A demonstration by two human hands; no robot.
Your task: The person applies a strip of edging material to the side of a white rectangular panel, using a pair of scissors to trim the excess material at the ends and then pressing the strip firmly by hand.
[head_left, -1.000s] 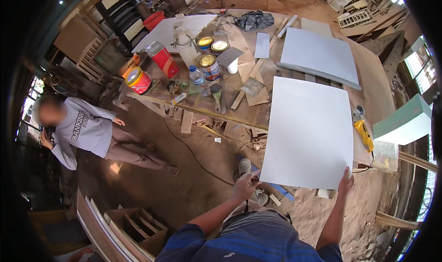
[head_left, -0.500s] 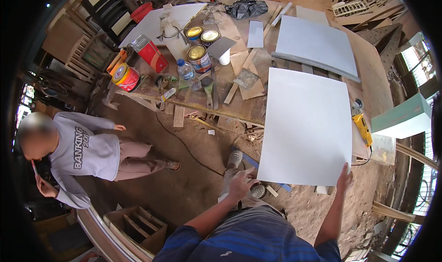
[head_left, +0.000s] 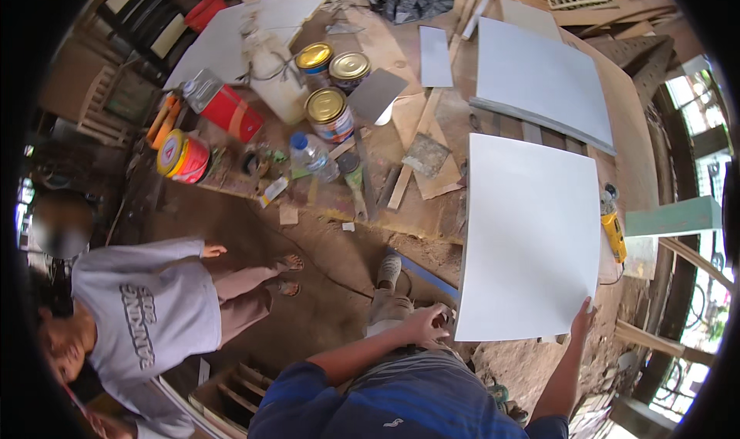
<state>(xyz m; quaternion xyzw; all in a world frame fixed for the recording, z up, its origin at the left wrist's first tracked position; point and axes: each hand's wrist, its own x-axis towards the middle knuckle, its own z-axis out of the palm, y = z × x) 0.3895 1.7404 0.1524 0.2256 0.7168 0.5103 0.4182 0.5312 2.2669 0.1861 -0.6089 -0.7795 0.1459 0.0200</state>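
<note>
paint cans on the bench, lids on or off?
On. All three upright paint cans show closed gold lids from above; no paint is visible inside. A fourth can lies tipped, lid also on.

Bare dirt floor [head_left: 324,285] open between workbench and body, crossed only by a thin cable and a blue strip. White panel [head_left: 532,235] filling the right half of the bench, gripped at its near edge by left hand [head_left: 426,323] and right hand [head_left: 582,318]; passage over it free. Yellow power tool [head_left: 614,235] close against its right edge. 4 paint cans [head_left: 330,115], a bottle and wood scraps crowding the bench left of it. Second panel [head_left: 539,77] beyond. Person in grey shirt [head_left: 154,316] blocking the left.
</note>
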